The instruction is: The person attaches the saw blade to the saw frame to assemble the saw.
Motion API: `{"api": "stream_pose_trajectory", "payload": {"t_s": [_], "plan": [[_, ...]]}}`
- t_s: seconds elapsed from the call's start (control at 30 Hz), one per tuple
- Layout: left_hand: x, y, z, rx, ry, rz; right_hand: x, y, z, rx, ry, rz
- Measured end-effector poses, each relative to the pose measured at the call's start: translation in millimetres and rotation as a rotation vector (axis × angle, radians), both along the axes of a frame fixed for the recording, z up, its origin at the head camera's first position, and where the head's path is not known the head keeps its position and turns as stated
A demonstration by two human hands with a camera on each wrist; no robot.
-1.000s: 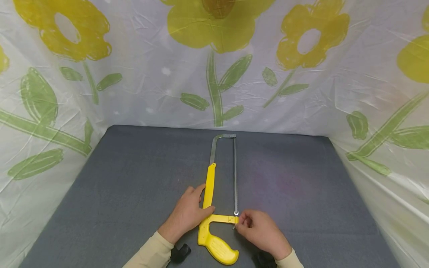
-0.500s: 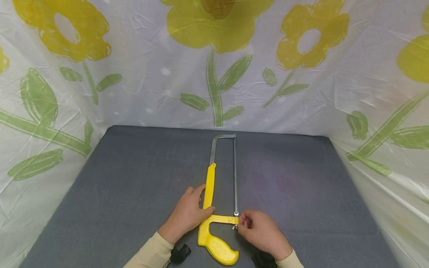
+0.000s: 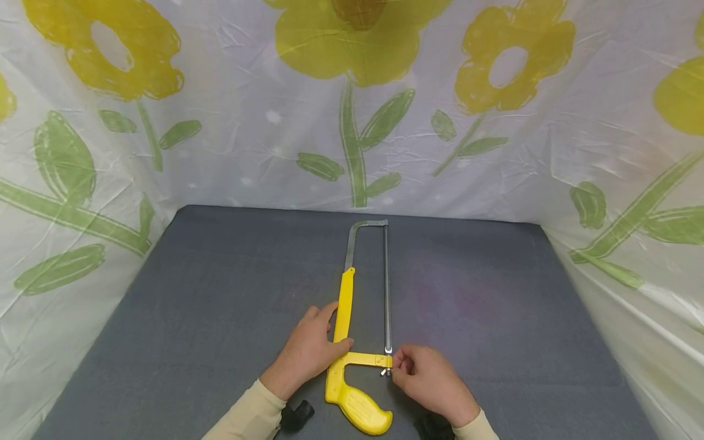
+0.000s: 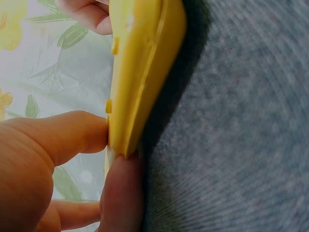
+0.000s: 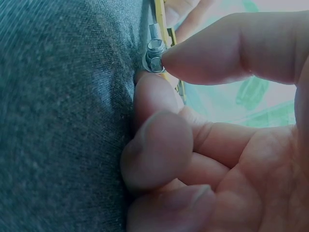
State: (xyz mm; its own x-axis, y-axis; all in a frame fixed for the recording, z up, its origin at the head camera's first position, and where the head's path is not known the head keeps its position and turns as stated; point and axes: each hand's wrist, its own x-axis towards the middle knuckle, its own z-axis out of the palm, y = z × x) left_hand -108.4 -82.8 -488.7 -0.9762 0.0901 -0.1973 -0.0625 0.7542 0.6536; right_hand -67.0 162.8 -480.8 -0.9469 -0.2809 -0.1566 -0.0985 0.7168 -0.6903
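Observation:
A hacksaw (image 3: 343, 299) with a yellow handle and frame lies flat on the grey cloth, its metal bow pointing away from me. My left hand (image 3: 307, 346) holds the yellow frame between thumb and fingers, just above the crosspiece. At the near end of the blade (image 3: 387, 287), my right hand (image 3: 430, 377) is at the small metal wing nut (image 5: 155, 46). In the right wrist view the thumb touches the wing nut and the index finger lies just below it, pinching it. The other right fingers are curled against the cloth.
Dark grey cloth (image 3: 231, 275) covers the table. A white curtain (image 3: 247, 153) with painted yellow flowers hangs around its back and sides. Black wrist pieces (image 3: 297, 417) show near both sleeves.
My right fingers have shifted slightly to the right at the wing nut, and more of it shows in the head view. The left hand and hacksaw have stayed in place.

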Motion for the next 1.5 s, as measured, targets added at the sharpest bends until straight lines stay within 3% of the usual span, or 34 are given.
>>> {"api": "stream_pose_trajectory", "payload": {"t_s": [0.97, 1.27, 1.5], "plan": [[-0.2, -0.1, -2.1, -0.004, 0.001, -0.001, -0.5, 1.2, -1.9, 0.022, 0.022, -0.005], [-1.0, 0.6, -2.2, -0.009, -0.008, 0.002, -0.4, 0.7, 1.5, 0.025, -0.092, 0.002], [-1.5, -1.2, -3.3, -0.003, 0.015, -0.016, 0.1, -4.1, 2.3, 0.068, -0.089, -0.038]]}}
